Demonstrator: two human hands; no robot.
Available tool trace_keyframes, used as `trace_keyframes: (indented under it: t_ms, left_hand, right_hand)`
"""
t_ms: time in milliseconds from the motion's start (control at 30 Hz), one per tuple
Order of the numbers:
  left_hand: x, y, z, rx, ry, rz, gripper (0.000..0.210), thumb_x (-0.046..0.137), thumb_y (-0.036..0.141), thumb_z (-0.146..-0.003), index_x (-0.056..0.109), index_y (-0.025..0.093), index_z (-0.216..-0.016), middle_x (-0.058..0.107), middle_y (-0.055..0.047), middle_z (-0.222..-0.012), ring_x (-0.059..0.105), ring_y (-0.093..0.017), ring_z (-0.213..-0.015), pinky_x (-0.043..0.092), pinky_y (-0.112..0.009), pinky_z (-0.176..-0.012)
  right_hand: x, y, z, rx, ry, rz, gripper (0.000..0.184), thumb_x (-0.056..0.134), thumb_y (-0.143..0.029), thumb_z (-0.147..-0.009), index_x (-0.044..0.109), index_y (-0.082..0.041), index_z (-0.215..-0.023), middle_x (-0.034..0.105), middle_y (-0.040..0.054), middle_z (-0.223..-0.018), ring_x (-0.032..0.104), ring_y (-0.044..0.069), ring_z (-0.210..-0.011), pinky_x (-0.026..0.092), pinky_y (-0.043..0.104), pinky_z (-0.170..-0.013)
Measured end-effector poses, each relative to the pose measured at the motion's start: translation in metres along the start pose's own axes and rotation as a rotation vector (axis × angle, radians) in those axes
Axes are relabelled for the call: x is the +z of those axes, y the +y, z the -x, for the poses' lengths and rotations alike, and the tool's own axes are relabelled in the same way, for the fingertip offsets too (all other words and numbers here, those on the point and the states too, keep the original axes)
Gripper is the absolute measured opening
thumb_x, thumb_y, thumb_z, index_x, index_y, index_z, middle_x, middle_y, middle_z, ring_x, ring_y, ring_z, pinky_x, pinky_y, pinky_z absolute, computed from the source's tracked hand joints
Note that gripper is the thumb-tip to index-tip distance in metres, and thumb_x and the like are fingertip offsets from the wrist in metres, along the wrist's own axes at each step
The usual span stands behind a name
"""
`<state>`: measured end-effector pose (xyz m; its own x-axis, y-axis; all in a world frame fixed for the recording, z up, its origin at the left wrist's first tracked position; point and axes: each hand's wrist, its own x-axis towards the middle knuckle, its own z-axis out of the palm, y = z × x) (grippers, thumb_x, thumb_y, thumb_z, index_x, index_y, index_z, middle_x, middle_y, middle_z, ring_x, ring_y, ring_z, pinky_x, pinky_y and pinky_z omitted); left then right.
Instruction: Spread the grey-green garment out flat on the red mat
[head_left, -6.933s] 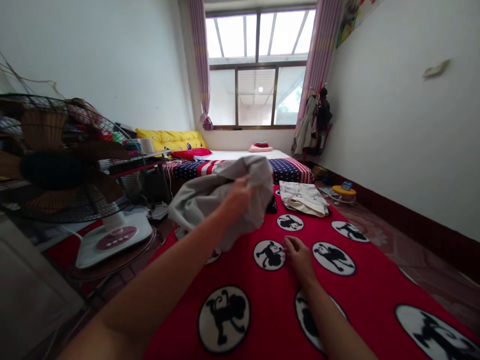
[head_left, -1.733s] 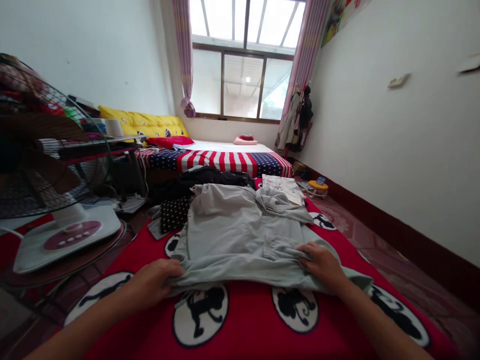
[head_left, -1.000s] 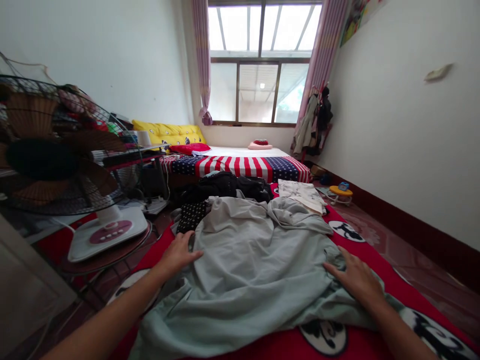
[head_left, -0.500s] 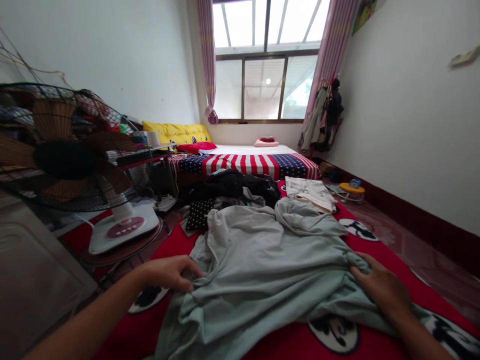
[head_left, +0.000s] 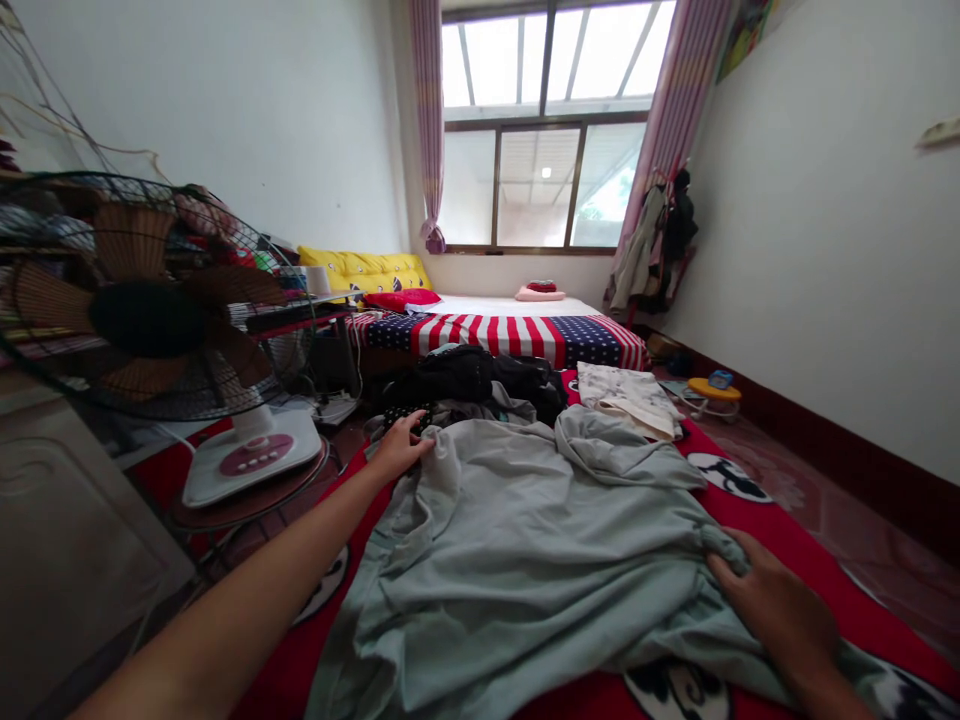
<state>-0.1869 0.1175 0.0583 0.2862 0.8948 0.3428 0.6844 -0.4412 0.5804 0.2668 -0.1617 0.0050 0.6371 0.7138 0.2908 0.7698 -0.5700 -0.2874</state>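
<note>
A large pale grey-green garment (head_left: 540, 540) lies spread and wrinkled over a red blanket (head_left: 787, 530) printed with black-and-white monkey circles. My left hand (head_left: 400, 450) reaches to the garment's far left corner and grips the cloth there. My right hand (head_left: 776, 605) rests on the garment's near right edge, fingers curled into a bunched fold. A heap of dark clothes (head_left: 480, 380) and a folded light cloth (head_left: 630, 398) lie just beyond the garment.
A floor fan (head_left: 150, 330) stands close on the left with its white base (head_left: 251, 465). Behind are a bed with a stars-and-stripes cover (head_left: 517, 335), yellow cushions (head_left: 364, 268), a window, clothes hanging at the right wall (head_left: 652, 250) and a small yellow stool (head_left: 712, 390).
My left hand has moved from the garment's near left edge forward to its far left corner. My right hand stays at the near right edge.
</note>
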Motion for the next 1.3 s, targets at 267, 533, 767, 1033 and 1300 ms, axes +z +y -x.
trace_keyframes:
  t_ms: [267, 533, 767, 1033, 1300]
  left_hand:
    - [-0.026, 0.004, -0.014, 0.192, -0.231, -0.157, 0.018, 0.07, 0.037, -0.061, 0.065, 0.02, -0.063, 0.066, -0.004, -0.088, 0.06, -0.021, -0.089, 0.045, -0.028, -0.083]
    - [-0.074, 0.029, -0.043, 0.044, 0.19, -0.628, 0.018, 0.05, 0.026, -0.082, 0.065, 0.019, -0.089, 0.066, -0.009, -0.089, 0.059, -0.025, -0.089, 0.04, -0.032, -0.076]
    - [0.005, 0.089, -0.023, 0.179, 0.179, -0.459, 0.032, 0.043, 0.01, -0.08, 0.07, 0.014, -0.097, 0.056, -0.018, -0.125, 0.049, -0.035, -0.116, 0.035, -0.047, -0.095]
    - [0.121, 0.116, 0.03, 0.216, -0.138, -0.059, 0.023, 0.053, 0.02, -0.079, 0.075, 0.02, -0.086, 0.07, -0.007, -0.092, 0.063, -0.023, -0.089, 0.047, -0.031, -0.081]
    - [0.131, 0.091, 0.04, 0.257, -0.097, 0.126, 0.022, 0.055, 0.02, -0.08, 0.075, 0.021, -0.089, 0.067, -0.006, -0.106, 0.058, -0.023, -0.101, 0.044, -0.036, -0.096]
  right_hand:
    - [-0.01, -0.011, 0.007, 0.045, 0.017, 0.009, 0.049, 0.04, -0.051, -0.084, 0.06, -0.024, -0.12, 0.071, 0.0126, -0.1, 0.067, 0.031, -0.081, 0.047, 0.038, -0.063]
    - [-0.011, -0.015, 0.01, 0.017, 0.058, 0.039, 0.045, 0.042, -0.046, -0.086, 0.061, -0.023, -0.119, 0.071, 0.0127, -0.104, 0.067, 0.03, -0.084, 0.046, 0.036, -0.063]
    - [-0.014, -0.017, 0.01, -0.007, 0.07, 0.026, 0.053, 0.037, -0.058, -0.087, 0.062, -0.022, -0.117, 0.072, 0.0124, -0.1, 0.067, 0.03, -0.086, 0.046, 0.035, -0.063]
    - [-0.024, -0.015, -0.002, -0.124, 0.059, 0.14, 0.05, 0.032, -0.05, -0.094, 0.071, -0.02, -0.099, 0.066, 0.0121, -0.107, 0.061, 0.028, -0.099, 0.046, 0.036, -0.077]
    - [-0.025, -0.086, -0.068, -0.48, -0.009, -0.057, 0.03, 0.054, -0.022, -0.082, 0.065, -0.02, -0.11, 0.055, 0.0069, -0.126, 0.061, 0.019, -0.096, 0.047, 0.03, -0.083]
